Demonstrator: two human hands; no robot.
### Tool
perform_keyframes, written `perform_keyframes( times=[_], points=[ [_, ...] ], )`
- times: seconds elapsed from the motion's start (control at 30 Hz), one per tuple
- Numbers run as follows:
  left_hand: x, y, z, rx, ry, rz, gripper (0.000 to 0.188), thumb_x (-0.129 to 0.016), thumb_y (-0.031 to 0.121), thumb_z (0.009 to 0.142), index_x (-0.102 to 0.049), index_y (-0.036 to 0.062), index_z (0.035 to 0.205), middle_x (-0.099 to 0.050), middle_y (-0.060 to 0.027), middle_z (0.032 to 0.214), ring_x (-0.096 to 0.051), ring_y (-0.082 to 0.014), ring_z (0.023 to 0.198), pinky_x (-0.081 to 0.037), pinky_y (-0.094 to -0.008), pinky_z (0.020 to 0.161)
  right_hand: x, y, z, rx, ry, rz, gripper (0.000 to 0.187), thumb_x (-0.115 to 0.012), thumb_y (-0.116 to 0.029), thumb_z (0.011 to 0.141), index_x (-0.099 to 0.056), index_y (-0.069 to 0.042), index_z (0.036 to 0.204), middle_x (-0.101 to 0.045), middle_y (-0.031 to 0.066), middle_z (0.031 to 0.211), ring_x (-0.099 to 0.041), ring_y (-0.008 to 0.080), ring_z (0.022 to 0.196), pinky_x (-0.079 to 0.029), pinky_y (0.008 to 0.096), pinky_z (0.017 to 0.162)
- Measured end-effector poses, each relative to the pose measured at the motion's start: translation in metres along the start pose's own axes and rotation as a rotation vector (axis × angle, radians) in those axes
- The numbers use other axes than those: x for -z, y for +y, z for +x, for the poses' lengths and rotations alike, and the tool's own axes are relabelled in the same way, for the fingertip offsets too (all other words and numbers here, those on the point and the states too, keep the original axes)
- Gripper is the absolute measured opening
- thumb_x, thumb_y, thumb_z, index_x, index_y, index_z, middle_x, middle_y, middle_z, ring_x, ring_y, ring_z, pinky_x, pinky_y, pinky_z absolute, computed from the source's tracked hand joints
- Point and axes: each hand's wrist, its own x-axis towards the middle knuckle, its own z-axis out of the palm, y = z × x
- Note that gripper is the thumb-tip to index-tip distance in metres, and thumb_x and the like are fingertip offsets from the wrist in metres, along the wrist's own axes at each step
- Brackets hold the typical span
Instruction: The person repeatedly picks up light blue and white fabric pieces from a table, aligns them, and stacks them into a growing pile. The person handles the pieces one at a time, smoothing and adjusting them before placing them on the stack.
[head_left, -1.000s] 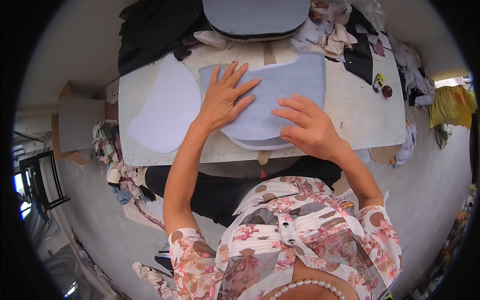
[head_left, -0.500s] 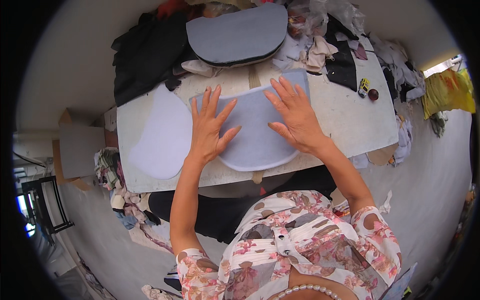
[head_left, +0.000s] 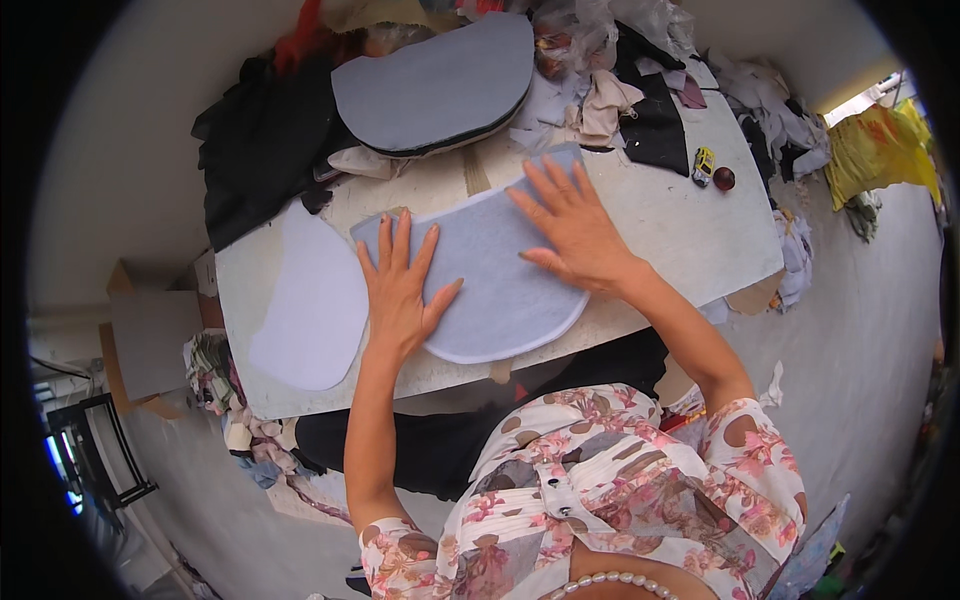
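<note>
A grey, curved fabric piece [head_left: 490, 265] with a white edge lies near the table's front edge. My left hand [head_left: 402, 290] rests flat on its left part, fingers spread. On its right part lies my right hand [head_left: 572, 228], also flat with fingers apart. Neither hand holds anything. Left of my left hand lies a white, curved sheet [head_left: 312, 310]. Farther back is a stack of grey, half-round pieces [head_left: 435, 90] with dark layers beneath.
Black cloth [head_left: 265, 150] is heaped at the back left of the white table [head_left: 700, 245]. Scraps and clear plastic [head_left: 580, 35] crowd the back. A toy car [head_left: 703, 167] and a dark red ball [head_left: 724, 179] sit at the right. A yellow bag [head_left: 880, 155] is beyond.
The view has shifted and tilted slightly, so the table sits turned in the picture. Both hands stay flat and spread on the grey piece, with little visible change in their grip.
</note>
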Motion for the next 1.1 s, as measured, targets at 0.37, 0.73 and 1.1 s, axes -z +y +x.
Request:
perform_keyframes(
  times=[0.37, 0.73, 1.1],
  points=[
    [0.006, 0.011, 0.003, -0.005, -0.010, 0.017, 0.066, -0.066, 0.047, 0.078, -0.052, 0.0162, 0.135, -0.029, -0.0171, 0.150, -0.020, -0.0388, 0.141, -0.005, -0.0624, 0.110, 0.014, 0.045, -0.005, -0.546, 0.139, 0.276, 0.021, -0.075, -0.023, 0.074, -0.066, -0.004, 0.078, -0.063, 0.0039, 0.072, -0.058, 0.0139, 0.063, -0.046, 0.0272, 0.058],
    [0.003, 0.020, 0.007, -0.045, -0.015, -0.038, 0.065, -0.068, 0.046, 0.077, -0.054, 0.0163, 0.133, -0.030, -0.0173, 0.150, -0.021, -0.0378, 0.140, -0.005, -0.0632, 0.109, 0.006, 0.047, 0.006, -0.607, 0.122, 0.318, 0.020, -0.075, -0.025, 0.073, -0.064, -0.008, 0.074, -0.064, 0.0035, 0.064, -0.061, 0.0176, 0.058, -0.046, 0.0305, 0.054],
    [-0.005, 0.020, 0.003, -0.054, -0.040, -0.025, 0.070, -0.066, 0.050, 0.079, -0.049, 0.0164, 0.137, -0.024, -0.0163, 0.153, -0.019, -0.0378, 0.142, -0.003, -0.0619, 0.111, 0.017, 0.025, 0.010, -0.325, 0.307, -0.040, 0.039, -0.076, -0.029, 0.074, -0.063, -0.012, 0.106, -0.064, 0.0069, 0.108, -0.059, 0.0213, 0.101, -0.046, 0.0321, 0.081]
  ],
)
